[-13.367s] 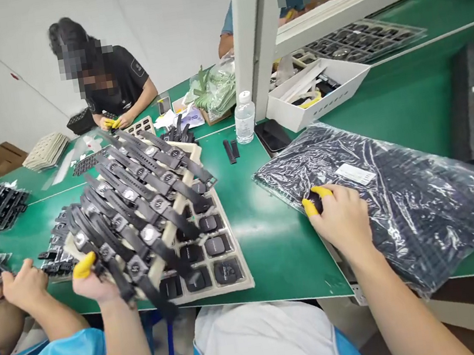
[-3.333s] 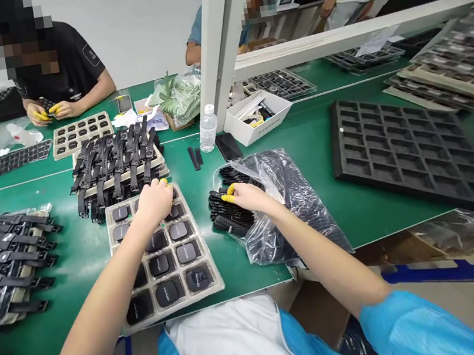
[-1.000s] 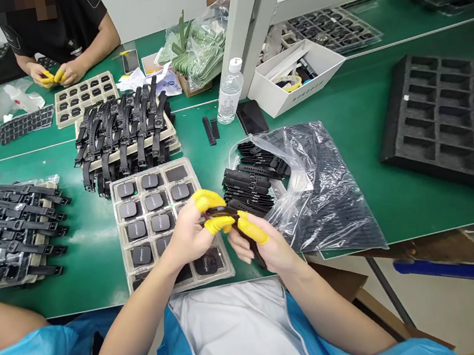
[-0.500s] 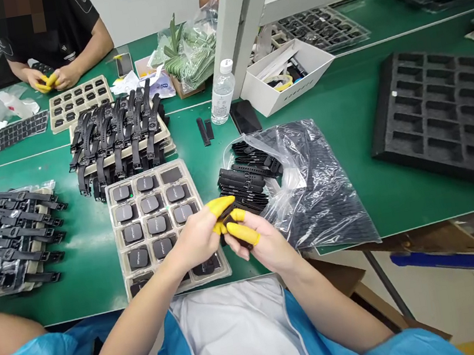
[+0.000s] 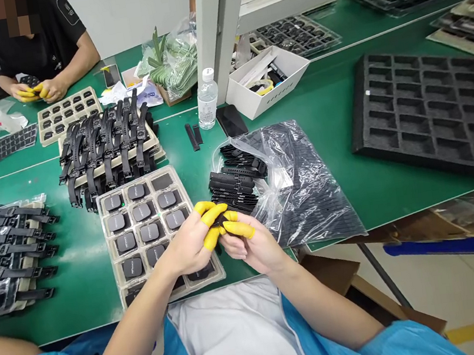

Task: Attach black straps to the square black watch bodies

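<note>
Both my hands meet over the table's front, yellow finger covers on several fingertips. Between them is a small black piece [image 5: 220,220], mostly hidden by the fingers, so its exact kind does not show. My left hand [image 5: 193,242] pinches it from the left, and my right hand [image 5: 250,243] grips it from the right. Under and beside my left forearm lies a beige tray [image 5: 180,190] of square dark watch cases [image 5: 149,232]. Just beyond my fingers, black watch straps [image 5: 232,183] spill from the mouth of a clear plastic bag [image 5: 310,190].
Stacked trays of strapped watches [image 5: 102,141] stand behind, with more watches [image 5: 3,254] at left. A water bottle [image 5: 207,100], phone [image 5: 231,121] and white box [image 5: 270,86] line the divider. A black foam tray [image 5: 427,113] lies right. Across, a person [image 5: 39,64] works with yellow finger covers.
The view has shifted, so the table's things sit a little differently in the picture. My left fingers have changed their hold on the black piece; both hands stay together around it.
</note>
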{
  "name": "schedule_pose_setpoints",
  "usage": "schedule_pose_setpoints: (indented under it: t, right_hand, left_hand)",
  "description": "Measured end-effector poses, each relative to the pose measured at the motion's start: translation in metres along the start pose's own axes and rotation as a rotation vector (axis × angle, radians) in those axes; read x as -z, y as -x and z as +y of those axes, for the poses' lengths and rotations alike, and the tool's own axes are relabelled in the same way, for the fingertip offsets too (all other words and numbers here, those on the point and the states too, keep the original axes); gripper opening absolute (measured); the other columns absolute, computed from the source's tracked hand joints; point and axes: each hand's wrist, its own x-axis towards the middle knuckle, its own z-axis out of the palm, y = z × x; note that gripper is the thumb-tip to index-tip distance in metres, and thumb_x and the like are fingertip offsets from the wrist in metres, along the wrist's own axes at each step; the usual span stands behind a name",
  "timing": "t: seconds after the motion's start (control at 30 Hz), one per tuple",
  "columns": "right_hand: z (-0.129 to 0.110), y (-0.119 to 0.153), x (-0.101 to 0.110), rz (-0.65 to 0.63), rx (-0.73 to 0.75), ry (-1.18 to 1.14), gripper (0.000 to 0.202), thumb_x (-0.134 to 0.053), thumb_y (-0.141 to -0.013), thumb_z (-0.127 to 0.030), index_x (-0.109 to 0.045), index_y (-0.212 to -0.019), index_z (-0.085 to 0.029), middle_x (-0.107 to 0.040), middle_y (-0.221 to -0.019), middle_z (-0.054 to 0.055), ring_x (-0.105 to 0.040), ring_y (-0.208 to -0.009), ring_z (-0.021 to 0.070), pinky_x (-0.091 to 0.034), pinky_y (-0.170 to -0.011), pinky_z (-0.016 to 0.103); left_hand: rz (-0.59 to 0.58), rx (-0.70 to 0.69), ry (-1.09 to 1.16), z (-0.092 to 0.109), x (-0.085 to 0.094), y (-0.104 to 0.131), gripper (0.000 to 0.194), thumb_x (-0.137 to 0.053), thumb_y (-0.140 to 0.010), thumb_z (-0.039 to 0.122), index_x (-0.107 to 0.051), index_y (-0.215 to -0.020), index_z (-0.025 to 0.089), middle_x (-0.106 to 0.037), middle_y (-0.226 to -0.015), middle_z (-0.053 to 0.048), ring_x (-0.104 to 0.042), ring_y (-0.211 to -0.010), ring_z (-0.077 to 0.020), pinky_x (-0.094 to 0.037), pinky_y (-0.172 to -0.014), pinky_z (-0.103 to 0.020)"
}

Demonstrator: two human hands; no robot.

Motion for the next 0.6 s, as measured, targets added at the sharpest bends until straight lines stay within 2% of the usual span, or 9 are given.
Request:
schedule_pose_setpoints:
  t: [0.23, 0.4, 0.5, 0.6]
  right_hand:
    - [-0.003, 0.000, 0.006, 0.032, -0.087, 0.035, 0.033, -0.077, -0.084, -0.041, -0.050, -0.083, -0.022, -0.038, -0.049, -0.012, -0.021, -0.041, 0.0050, -0.017, -0.039, 0.016]
    - [0.001, 0.000, 0.008, -0.020, -0.061, 0.082, 0.034, -0.075, -0.087, -0.046, -0.051, -0.083, -0.022, -0.038, -0.048, -0.012, -0.021, -0.042, 0.0060, -0.019, -0.040, 0.017]
    - [0.002, -0.003, 0.012, 0.010, 0.099, 0.248, 0.032, -0.070, -0.091, -0.050, -0.053, -0.087, -0.023, -0.043, -0.051, -0.010, -0.030, -0.042, 0.0085, -0.027, -0.042, 0.021]
    - [-0.008, -0.005, 0.021, 0.049, 0.318, 0.666, 0.024, -0.073, -0.092, -0.044, -0.062, -0.095, -0.023, -0.061, -0.067, -0.003, -0.049, -0.054, 0.0129, -0.039, -0.053, 0.026]
  left_hand:
    - [-0.075, -0.024, -0.229, 0.002, 0.002, 0.000, 0.044, -0.046, -0.100, 0.019, -0.048, -0.144, 0.014, -0.059, -0.119, -0.017, -0.059, -0.114, -0.0282, -0.059, -0.097, -0.046]
    - [-0.099, -0.010, -0.119, 0.001, 0.004, -0.001, 0.044, -0.043, -0.102, 0.018, -0.047, -0.146, 0.017, -0.060, -0.123, -0.016, -0.061, -0.116, -0.0256, -0.059, -0.100, -0.043]
    - [-0.102, -0.001, -0.086, 0.002, 0.007, -0.003, 0.052, -0.046, -0.102, 0.020, -0.038, -0.154, 0.018, -0.060, -0.131, -0.017, -0.061, -0.123, -0.0262, -0.058, -0.103, -0.043]
    - [-0.115, 0.050, -0.228, 0.004, 0.018, -0.003, 0.056, -0.043, -0.100, 0.015, -0.036, -0.155, 0.018, -0.064, -0.130, -0.017, -0.065, -0.121, -0.0266, -0.060, -0.099, -0.042]
